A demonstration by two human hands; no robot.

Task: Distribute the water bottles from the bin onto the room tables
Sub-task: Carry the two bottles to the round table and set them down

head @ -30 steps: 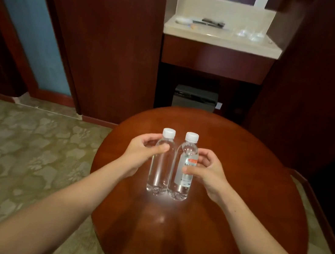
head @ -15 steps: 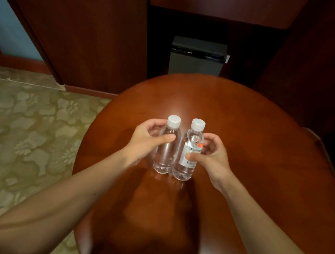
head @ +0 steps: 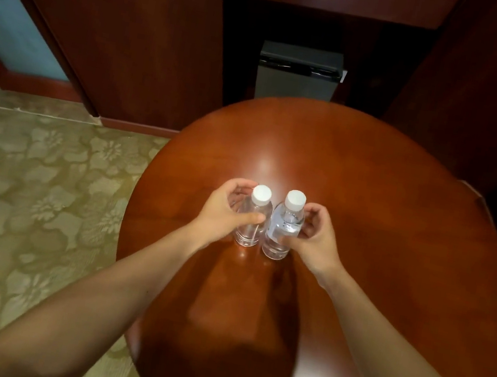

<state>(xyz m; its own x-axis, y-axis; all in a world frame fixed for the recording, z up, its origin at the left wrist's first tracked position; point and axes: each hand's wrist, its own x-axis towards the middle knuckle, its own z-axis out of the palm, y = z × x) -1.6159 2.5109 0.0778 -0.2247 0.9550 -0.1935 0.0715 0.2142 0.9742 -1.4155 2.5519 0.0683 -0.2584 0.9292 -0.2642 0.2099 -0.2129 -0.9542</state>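
Left hand (head: pixel 220 208) gripping left bottle (head: pixel 251 222), right hand (head: pixel 318 239) gripping right bottle (head: pixel 282 231), both upright on round table (head: pixel 385 212)

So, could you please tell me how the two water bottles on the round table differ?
The left bottle shows only clear plastic; the right bottle shows a white label. The left hand grips the left bottle, the right hand the right bottle. Both stand upright, white-capped, on the table.
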